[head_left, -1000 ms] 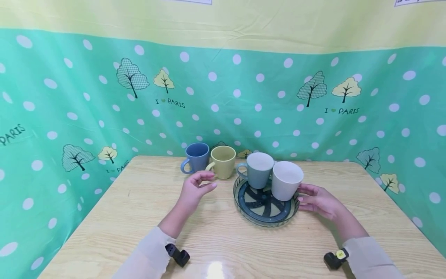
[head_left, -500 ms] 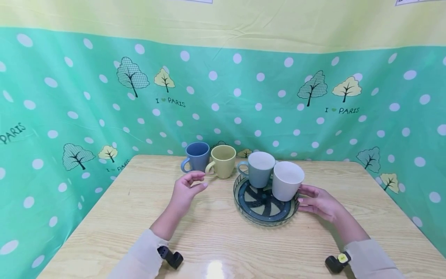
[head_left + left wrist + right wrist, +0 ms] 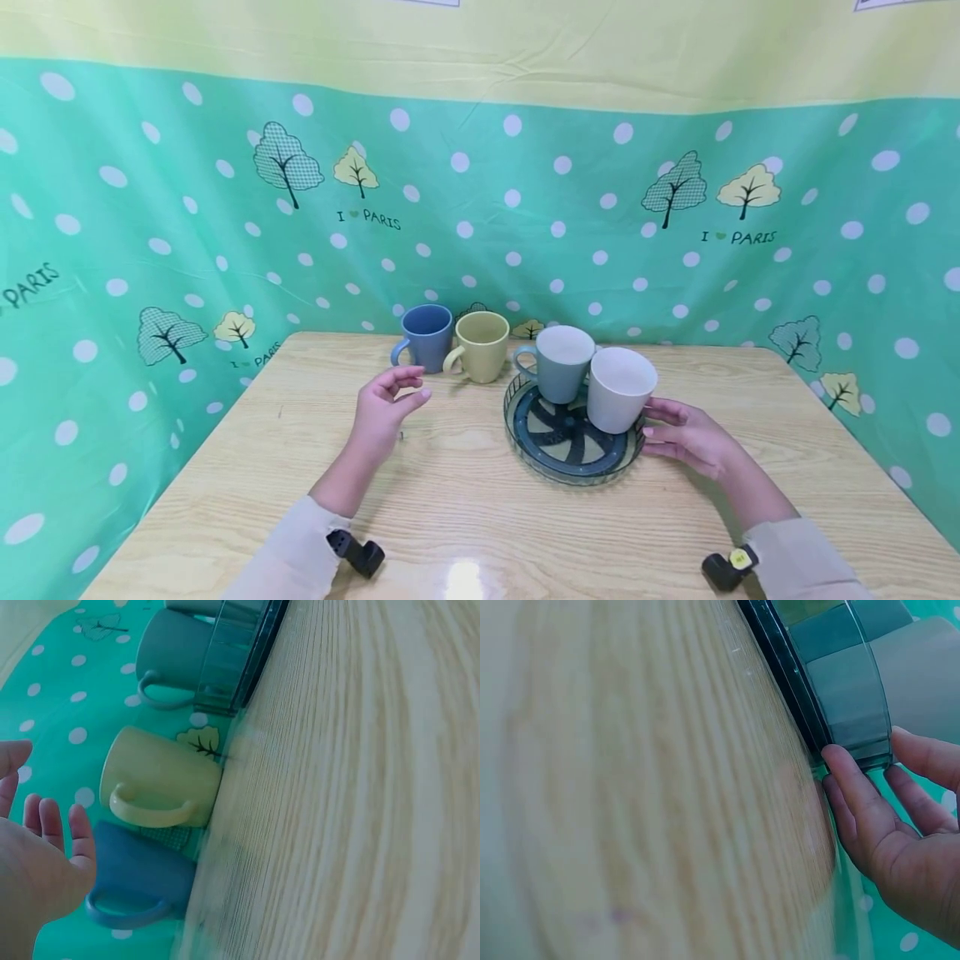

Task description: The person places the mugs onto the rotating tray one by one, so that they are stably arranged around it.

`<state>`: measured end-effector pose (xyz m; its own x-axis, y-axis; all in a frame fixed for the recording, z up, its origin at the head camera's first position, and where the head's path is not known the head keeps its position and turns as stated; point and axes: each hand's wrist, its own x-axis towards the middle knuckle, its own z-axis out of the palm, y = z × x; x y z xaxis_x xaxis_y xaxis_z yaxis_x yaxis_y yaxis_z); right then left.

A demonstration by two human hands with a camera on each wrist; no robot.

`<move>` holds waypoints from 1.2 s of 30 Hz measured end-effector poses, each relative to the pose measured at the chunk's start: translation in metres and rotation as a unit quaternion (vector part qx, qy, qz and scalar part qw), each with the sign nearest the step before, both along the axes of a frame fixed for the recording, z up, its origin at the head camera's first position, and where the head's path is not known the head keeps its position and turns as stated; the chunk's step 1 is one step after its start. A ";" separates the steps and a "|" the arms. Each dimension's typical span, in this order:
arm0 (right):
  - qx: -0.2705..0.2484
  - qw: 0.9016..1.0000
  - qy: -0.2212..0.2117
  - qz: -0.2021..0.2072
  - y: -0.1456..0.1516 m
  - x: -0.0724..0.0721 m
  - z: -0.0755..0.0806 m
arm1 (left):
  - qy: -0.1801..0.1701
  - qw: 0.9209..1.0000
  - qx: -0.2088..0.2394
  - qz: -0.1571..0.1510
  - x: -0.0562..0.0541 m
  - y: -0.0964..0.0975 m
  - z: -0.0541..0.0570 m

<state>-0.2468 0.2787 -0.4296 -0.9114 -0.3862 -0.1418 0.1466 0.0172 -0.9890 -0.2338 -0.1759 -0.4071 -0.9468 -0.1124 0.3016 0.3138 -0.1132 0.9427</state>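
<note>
My left hand (image 3: pixel 378 412) hovers over the table's left half, fingers loosely bent and holding nothing. Just beyond it stand a blue mug (image 3: pixel 427 340) and a yellow mug (image 3: pixel 482 348), handles toward the left; the hand is apart from both. My right hand (image 3: pixel 686 437) rests with extended fingers against the right side of a clear-walled round tray (image 3: pixel 573 471). In the right wrist view its fingertips (image 3: pixel 840 757) meet the tray's edge. On the tray stand a grey-blue mug (image 3: pixel 561 367) and a white mug (image 3: pixel 619 392), side by side toward the back.
The wooden table (image 3: pixel 457 517) ends at the back against a green dotted curtain (image 3: pixel 510 217). Small black cameras (image 3: pixel 356 552) are strapped to both wrists.
My left hand has drawn away to the left from the yellow mug, with its fingers still loose. The right hand stays at the tray, and the mugs stand as before.
</note>
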 end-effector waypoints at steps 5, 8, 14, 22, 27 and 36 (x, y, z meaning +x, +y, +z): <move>0.000 1.000 0.001 -0.004 -0.001 0.001 0.001 | -0.006 1.000 0.008 0.011 0.000 -0.005 0.001; -0.001 1.000 0.001 -0.007 -0.001 0.002 0.001 | -0.005 1.000 0.013 0.015 0.000 -0.007 0.002; -0.002 1.000 -0.003 -0.014 -0.001 0.003 0.001 | -0.001 1.000 0.015 0.020 -0.001 -0.012 0.004; -0.001 1.000 0.000 -0.014 -0.001 0.004 0.002 | 0.001 0.998 -0.021 0.058 -0.008 -0.024 0.004; 0.002 1.000 0.000 -0.016 -0.002 0.004 0.003 | 0.000 0.998 -0.024 0.066 -0.012 -0.030 0.003; 0.007 1.000 -0.002 -0.018 -0.002 0.004 0.002 | -0.003 0.997 -0.034 0.073 -0.022 -0.037 -0.001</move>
